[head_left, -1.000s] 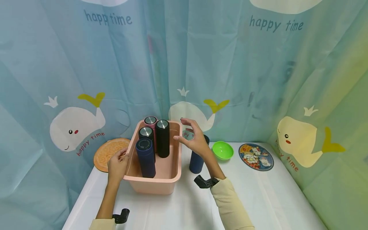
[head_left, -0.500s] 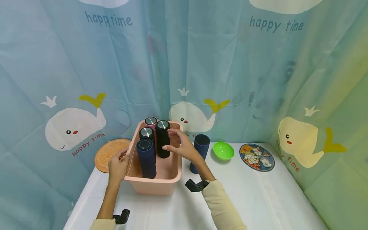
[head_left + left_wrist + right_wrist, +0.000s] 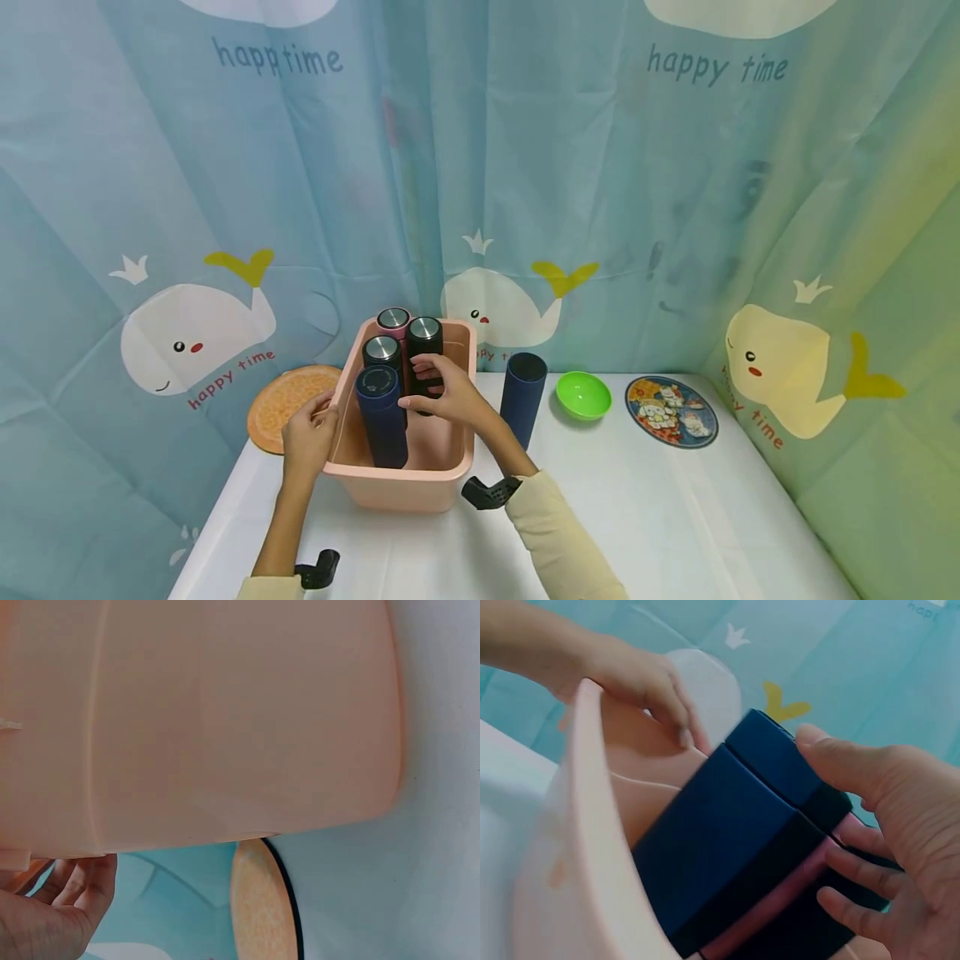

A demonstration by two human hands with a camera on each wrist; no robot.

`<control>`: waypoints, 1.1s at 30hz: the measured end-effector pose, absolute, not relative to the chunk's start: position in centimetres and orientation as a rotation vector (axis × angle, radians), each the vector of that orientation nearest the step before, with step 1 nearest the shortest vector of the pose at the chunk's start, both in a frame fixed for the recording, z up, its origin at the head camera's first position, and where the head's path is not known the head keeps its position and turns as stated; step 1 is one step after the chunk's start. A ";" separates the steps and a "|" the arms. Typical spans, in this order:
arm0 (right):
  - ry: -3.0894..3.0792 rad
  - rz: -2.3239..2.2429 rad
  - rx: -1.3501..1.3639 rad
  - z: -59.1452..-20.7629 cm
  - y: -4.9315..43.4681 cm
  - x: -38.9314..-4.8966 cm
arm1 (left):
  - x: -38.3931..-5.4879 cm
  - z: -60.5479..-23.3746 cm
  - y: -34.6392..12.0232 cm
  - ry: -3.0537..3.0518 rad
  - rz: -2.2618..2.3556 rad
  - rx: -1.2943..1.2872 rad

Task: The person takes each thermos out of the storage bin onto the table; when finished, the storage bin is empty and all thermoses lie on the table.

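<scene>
A pale pink plastic bin (image 3: 397, 493) stands on the table with several thermos bottles upright inside. Its left rim is gripped by my left hand (image 3: 306, 440), whose fingers show at the rim in the left wrist view. My right hand (image 3: 456, 398) reaches over the bin, thumb and fingers apart. Its thumb is at the lid of the front navy thermos (image 3: 384, 429), apparently touching it. Behind stand a black thermos (image 3: 425, 333), another black thermos (image 3: 382, 350) and a pink thermos (image 3: 393, 320). In the right wrist view, the fingers lie beside the navy thermos (image 3: 727, 832).
Another navy thermos (image 3: 522, 396) stands on the table right of the bin, partly behind my right forearm. Beyond it are a green bowl (image 3: 583, 395) and a round picture mat (image 3: 672, 412). A round orange mat (image 3: 288, 400) lies at left. A curtain (image 3: 480, 167) hangs behind.
My right hand has moved left from beyond the bin's right rim, over the bin, to the front navy thermos. My left hand stays on the left rim.
</scene>
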State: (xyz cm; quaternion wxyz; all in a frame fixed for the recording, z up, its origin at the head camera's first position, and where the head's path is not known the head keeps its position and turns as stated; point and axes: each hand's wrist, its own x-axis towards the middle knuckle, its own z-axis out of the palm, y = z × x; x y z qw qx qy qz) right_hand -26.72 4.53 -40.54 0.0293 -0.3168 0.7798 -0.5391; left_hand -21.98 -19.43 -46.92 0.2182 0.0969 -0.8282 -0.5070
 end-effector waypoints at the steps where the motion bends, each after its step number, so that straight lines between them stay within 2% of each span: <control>1: 2.426 -1.654 -0.964 -41.0 4.3 -26.9 | -21.9 -46.9 -19.4 -2.297 -1.401 0.269; 7: 2.524 -1.624 -0.908 -42.6 2.8 -27.1 | -21.9 -46.9 -19.4 -2.300 -1.403 0.269; 33: 2.674 -1.642 -0.720 -43.4 -0.9 -25.7 | -22.0 -46.9 -19.4 -2.320 -1.400 0.287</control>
